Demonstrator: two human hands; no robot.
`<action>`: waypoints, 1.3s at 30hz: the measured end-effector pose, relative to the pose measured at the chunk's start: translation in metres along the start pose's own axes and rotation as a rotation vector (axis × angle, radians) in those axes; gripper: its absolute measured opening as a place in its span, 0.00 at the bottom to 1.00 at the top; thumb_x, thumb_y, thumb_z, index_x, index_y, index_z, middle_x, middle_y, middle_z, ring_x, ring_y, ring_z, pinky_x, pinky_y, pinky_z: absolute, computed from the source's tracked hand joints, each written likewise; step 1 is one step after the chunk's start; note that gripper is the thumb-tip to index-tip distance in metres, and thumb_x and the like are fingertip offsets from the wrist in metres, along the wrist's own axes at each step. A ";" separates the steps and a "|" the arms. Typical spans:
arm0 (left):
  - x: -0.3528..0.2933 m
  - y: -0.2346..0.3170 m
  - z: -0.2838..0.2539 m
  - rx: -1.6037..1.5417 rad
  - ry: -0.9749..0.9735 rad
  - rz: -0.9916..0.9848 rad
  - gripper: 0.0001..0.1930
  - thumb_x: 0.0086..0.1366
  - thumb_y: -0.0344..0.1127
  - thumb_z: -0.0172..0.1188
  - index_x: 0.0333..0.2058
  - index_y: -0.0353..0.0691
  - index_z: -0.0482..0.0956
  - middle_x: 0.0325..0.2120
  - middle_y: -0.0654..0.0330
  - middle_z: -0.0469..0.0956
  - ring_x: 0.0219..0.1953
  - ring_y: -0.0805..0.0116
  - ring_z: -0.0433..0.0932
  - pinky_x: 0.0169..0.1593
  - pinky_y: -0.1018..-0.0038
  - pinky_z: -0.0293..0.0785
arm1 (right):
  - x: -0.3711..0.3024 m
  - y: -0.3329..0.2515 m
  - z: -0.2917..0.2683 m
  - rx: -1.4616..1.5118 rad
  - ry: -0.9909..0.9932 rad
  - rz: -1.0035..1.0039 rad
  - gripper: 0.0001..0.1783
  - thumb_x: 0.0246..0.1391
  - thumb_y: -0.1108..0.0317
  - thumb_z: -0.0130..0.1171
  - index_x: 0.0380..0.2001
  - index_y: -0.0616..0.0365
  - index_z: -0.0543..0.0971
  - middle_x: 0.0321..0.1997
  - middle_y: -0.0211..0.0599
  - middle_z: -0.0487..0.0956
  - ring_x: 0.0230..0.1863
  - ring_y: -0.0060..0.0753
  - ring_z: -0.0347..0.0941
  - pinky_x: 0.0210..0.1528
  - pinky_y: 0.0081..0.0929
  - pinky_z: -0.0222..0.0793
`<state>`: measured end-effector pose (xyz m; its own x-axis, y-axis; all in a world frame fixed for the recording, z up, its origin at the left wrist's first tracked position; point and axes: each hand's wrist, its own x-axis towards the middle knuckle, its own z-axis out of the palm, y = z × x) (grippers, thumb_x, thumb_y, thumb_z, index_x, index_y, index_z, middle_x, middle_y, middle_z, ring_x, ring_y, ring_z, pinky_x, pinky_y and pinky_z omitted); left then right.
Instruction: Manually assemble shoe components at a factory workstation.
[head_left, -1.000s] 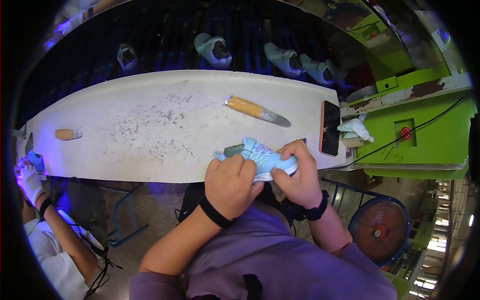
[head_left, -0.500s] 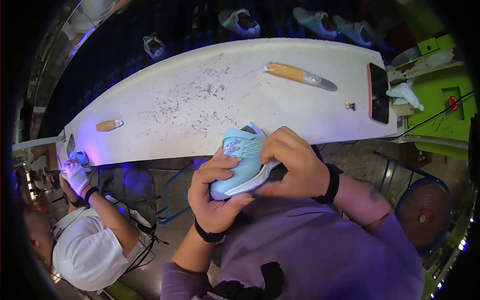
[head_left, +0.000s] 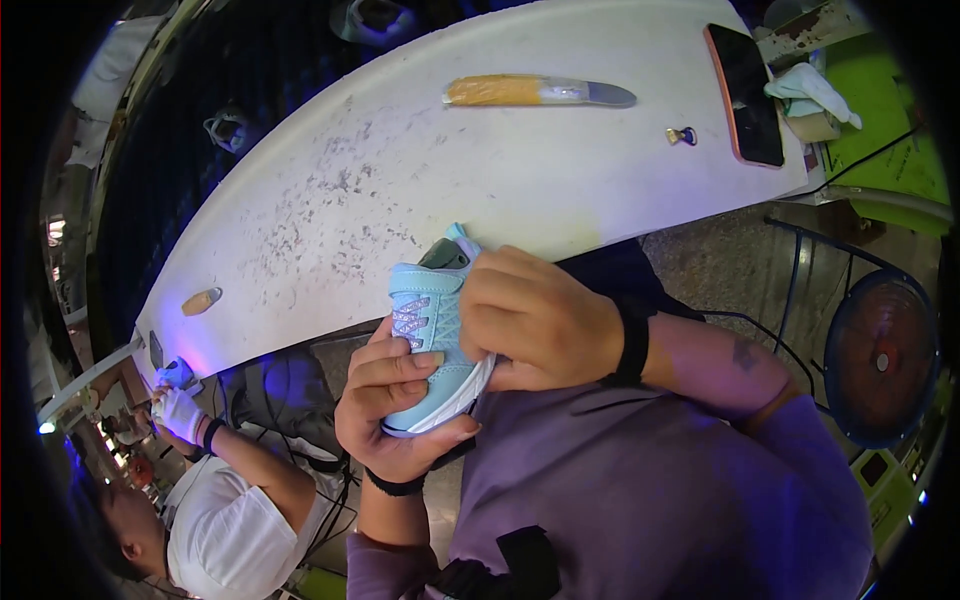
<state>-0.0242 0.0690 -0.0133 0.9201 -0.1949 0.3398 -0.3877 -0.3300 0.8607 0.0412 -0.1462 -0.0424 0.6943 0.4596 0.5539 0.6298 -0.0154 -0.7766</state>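
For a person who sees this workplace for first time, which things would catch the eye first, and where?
Probably the light blue shoe, held with the left hand around its toe, the right hand at its side, by the near edge of the white table. Then perhaps the yellow-handled flat blade lying toward the far edge, and the dark-screened phone at the table's right end.

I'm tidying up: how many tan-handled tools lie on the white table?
2: a long tool to the left of the phone, and a short tool near the left end of the table.
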 end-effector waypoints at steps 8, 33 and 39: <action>-0.007 -0.002 -0.027 -0.110 -0.059 -0.514 0.28 0.49 0.41 0.78 0.33 0.40 0.62 0.56 0.43 0.69 0.55 0.59 0.71 0.59 0.66 0.68 | 0.014 0.007 0.015 -0.130 -0.155 0.154 0.22 0.29 0.65 0.75 0.26 0.52 0.71 0.29 0.31 0.70 0.31 0.40 0.73 0.32 0.38 0.68; 0.090 0.003 0.009 0.308 -0.059 -0.066 0.33 0.42 0.41 0.81 0.47 0.36 0.77 0.35 0.51 0.84 0.38 0.59 0.86 0.42 0.70 0.81 | 0.090 -0.013 -0.054 0.191 -0.271 0.139 0.27 0.41 0.66 0.69 0.49 0.60 0.78 0.56 0.46 0.74 0.58 0.41 0.72 0.63 0.35 0.64; 0.063 -0.015 -0.008 -0.015 -0.062 -0.407 0.30 0.43 0.36 0.82 0.45 0.32 0.80 0.35 0.58 0.84 0.38 0.74 0.82 0.44 0.74 0.78 | 0.083 0.009 -0.026 0.586 -0.153 0.317 0.15 0.38 0.74 0.66 0.34 0.59 0.76 0.51 0.41 0.75 0.52 0.38 0.73 0.60 0.32 0.66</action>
<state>0.0396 0.0696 -0.0018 0.9929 -0.1066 -0.0522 0.0080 -0.3785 0.9256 0.1132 -0.1316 0.0043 0.7300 0.6329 0.2579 0.0817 0.2939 -0.9523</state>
